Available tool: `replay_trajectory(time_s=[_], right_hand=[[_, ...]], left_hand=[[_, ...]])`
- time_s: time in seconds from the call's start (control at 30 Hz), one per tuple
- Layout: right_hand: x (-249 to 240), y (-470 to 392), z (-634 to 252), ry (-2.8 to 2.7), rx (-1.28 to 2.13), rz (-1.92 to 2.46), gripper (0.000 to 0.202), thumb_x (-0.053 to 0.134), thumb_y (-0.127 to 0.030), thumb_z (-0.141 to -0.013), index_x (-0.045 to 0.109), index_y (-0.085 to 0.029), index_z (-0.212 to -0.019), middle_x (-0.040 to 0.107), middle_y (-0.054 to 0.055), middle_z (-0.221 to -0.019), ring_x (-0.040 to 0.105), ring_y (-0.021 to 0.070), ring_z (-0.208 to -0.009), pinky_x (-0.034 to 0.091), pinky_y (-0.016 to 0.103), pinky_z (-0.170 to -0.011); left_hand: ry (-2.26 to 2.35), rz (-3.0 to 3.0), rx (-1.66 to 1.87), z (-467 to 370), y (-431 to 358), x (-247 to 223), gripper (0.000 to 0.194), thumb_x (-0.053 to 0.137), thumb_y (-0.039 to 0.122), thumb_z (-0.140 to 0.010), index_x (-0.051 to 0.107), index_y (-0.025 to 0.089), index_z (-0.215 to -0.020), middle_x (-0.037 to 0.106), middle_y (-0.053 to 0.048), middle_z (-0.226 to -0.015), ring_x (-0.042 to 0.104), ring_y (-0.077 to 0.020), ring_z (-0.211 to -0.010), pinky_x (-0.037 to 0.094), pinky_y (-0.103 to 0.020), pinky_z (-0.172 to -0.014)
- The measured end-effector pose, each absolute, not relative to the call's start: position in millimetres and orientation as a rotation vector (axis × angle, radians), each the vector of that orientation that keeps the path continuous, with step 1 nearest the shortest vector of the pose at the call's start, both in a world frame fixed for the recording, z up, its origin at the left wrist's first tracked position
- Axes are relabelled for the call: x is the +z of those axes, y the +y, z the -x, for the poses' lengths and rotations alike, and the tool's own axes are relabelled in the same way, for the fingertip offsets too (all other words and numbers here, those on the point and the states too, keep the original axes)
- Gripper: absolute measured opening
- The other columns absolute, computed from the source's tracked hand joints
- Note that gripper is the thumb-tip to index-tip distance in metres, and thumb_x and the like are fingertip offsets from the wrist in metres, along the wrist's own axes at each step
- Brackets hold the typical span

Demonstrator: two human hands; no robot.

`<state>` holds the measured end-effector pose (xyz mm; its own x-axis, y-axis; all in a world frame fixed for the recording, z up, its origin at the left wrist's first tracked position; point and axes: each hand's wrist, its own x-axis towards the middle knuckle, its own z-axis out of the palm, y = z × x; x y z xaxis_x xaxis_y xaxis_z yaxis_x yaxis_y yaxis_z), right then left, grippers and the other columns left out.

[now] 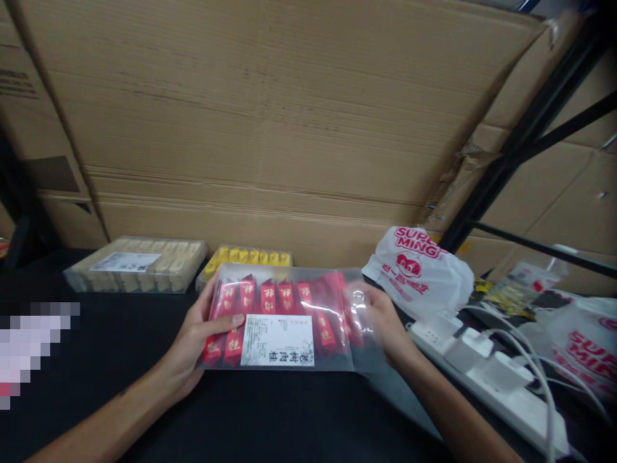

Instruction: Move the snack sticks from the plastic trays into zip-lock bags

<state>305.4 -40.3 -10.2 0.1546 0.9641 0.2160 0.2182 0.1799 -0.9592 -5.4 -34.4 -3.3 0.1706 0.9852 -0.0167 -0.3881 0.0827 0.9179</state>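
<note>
A clear plastic box filled with red tea packets is held above the black table. A white label with dark print lies across its front, upside down to me. My left hand grips the box's left end, thumb over the top face and the other fingers mostly hidden beneath. My right hand is closed around the right end, where the plastic is cloudy and extends past the packets. Its fingers are blurred and partly behind the plastic.
Behind stand a box of beige packets and a box of yellow packets, against a cardboard wall. On the right are a white printed bag, a power strip with cables, and a plastic bottle.
</note>
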Motion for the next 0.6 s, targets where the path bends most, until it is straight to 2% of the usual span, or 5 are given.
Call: replay_trajectory(time_s=[0.17,0.27,0.4,0.6], right_hand=[[-19,-43,-302,-1.506,0.666,1.287,0.022,0.071,-0.046,-0.082,0.069,-0.024,-0.080,0.069,0.005,-0.075,0.063,0.0235,-0.070,0.051,0.035,-0.065],[-26,-44,-297,-1.609,0.595,1.279,0.026,0.064,-0.051,-0.088,0.071,-0.027,-0.079,0.069,0.007,-0.075,0.063,0.0246,-0.069,0.053,0.038,-0.067],[-23,-45,-297,-1.557,0.872,1.201,0.032,0.069,-0.055,-0.086,0.072,-0.026,-0.075,0.067,0.005,-0.068,0.064,0.0239,-0.067,0.054,0.036,-0.063],[-11,-49,-299,-1.487,1.040,1.134,0.025,0.076,-0.048,-0.084,0.077,-0.023,-0.092,0.077,0.005,-0.089,0.071,0.0233,-0.083,0.057,0.036,-0.077]], left_hand=[[0.793,-0.953,1.202,5,-36,-3,0.112,0.087,0.007,-0.065,0.034,0.029,-0.160,0.073,-0.017,-0.126,0.078,-0.0377,-0.096,0.067,-0.040,-0.075],[0.807,-0.926,1.212,5,-36,-3,0.115,0.088,0.004,-0.061,0.035,0.029,-0.160,0.074,-0.016,-0.124,0.078,-0.0373,-0.094,0.067,-0.041,-0.077],[0.840,-0.908,1.233,5,-36,-1,0.113,0.090,0.008,-0.062,0.037,0.028,-0.159,0.074,-0.017,-0.125,0.079,-0.0368,-0.091,0.067,-0.040,-0.074],[0.843,-0.946,1.300,7,-35,-1,0.109,0.092,0.016,-0.065,0.038,0.030,-0.159,0.072,-0.017,-0.129,0.078,-0.0372,-0.091,0.068,-0.039,-0.070]])
